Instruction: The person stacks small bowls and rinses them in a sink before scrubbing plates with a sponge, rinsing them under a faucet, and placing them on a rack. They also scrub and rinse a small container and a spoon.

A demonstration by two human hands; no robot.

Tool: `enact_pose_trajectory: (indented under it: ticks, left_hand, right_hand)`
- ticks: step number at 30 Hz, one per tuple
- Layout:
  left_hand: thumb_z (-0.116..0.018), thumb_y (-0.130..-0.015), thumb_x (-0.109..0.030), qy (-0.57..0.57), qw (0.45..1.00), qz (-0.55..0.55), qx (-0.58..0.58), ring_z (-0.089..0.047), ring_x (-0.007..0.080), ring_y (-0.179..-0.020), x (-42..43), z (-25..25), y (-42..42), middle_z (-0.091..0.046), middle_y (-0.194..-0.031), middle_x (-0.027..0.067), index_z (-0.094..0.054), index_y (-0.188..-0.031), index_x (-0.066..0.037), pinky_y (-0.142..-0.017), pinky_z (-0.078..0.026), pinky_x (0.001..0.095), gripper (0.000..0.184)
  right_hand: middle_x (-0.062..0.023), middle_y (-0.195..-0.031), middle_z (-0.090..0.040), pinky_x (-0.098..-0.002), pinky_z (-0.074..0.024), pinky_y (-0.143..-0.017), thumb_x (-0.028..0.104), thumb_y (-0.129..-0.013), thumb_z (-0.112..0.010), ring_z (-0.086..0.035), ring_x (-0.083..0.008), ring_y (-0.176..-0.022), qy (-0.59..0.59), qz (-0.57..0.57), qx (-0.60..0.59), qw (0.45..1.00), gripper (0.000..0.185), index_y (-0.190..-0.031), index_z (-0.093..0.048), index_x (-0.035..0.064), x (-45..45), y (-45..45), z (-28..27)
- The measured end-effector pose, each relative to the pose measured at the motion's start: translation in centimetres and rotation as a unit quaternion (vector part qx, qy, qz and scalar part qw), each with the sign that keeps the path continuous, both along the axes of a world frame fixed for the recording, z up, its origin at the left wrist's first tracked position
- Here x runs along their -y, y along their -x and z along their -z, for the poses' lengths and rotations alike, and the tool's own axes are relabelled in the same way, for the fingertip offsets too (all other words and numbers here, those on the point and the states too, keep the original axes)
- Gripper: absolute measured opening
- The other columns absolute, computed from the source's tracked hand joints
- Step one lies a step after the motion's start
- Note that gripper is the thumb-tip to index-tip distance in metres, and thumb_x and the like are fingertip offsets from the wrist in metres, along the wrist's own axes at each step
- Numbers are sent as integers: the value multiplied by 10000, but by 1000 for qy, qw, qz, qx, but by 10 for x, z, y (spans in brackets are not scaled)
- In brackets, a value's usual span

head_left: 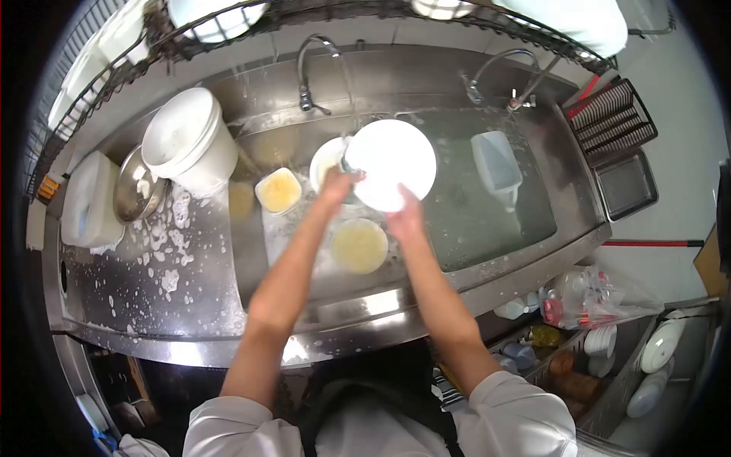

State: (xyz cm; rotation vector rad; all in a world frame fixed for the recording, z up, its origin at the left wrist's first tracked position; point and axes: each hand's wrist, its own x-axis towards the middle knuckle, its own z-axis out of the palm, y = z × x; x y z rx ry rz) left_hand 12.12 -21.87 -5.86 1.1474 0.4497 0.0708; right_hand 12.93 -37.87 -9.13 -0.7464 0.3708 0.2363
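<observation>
The left hand (340,185) meets the left edge of a round plate (394,158), its grip too blurred to tell. The plate is above the sink (381,303), just beyond both hands; the right hand (406,215) pinches its near rim.

Passable over the right basin (472,228), right of the white plate (396,161), around the translucent container (495,160) there. Narrower in the left basin (343,291), between the square tub (279,192) and the round container (359,246). Blocked at the left by the bucket (202,156) and steel bowl (135,192), behind by the left faucet (306,99), above by the wire rack (339,11).
</observation>
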Motion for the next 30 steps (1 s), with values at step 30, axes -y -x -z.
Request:
enact_pose_trajectory:
  ticks: [30]
  left_hand:
    - [-649, -804, -178, -107, 985, 20, -137, -591, 158, -800, 87, -4, 137, -615, -953, 80, -493, -1162, -28, -599, -490, 292, 419]
  right_hand:
    - [-299, -864, -620, -457, -481, -746, 167, -844, -596, -612, -454, -846, 768, 29, 223, 600, 263, -905, -606, -88, 333, -84, -188]
